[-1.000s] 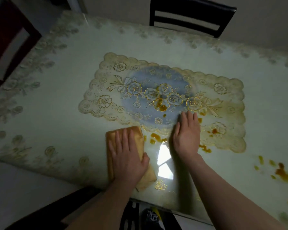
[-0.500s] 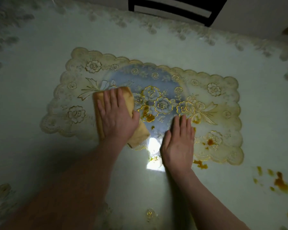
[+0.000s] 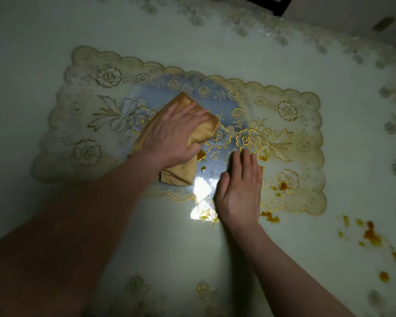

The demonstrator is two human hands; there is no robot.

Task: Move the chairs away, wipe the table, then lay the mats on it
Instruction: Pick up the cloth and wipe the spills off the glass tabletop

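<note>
A folded yellow cloth (image 3: 202,131) lies on the middle of the table (image 3: 215,248), over the gold floral pattern printed on the pale table cover. My left hand (image 3: 172,136) presses down on the cloth, fingers spread over it and thumb tucked against its near side. My right hand (image 3: 240,191) rests flat on the cover just right of the cloth, fingers straight and together. Orange-brown stains (image 3: 284,186) dot the pattern beside my right hand, and more stains (image 3: 373,235) lie near the right edge.
A corner of a dark chair (image 3: 277,5) shows beyond the table's far edge. A bright glare patch (image 3: 204,191) sits between my hands. Lace flower trim runs along the cover's edges.
My left hand has pushed the cloth from the near edge up onto the pattern, then right toward its centre. My right hand has stayed flat in about the same place.
</note>
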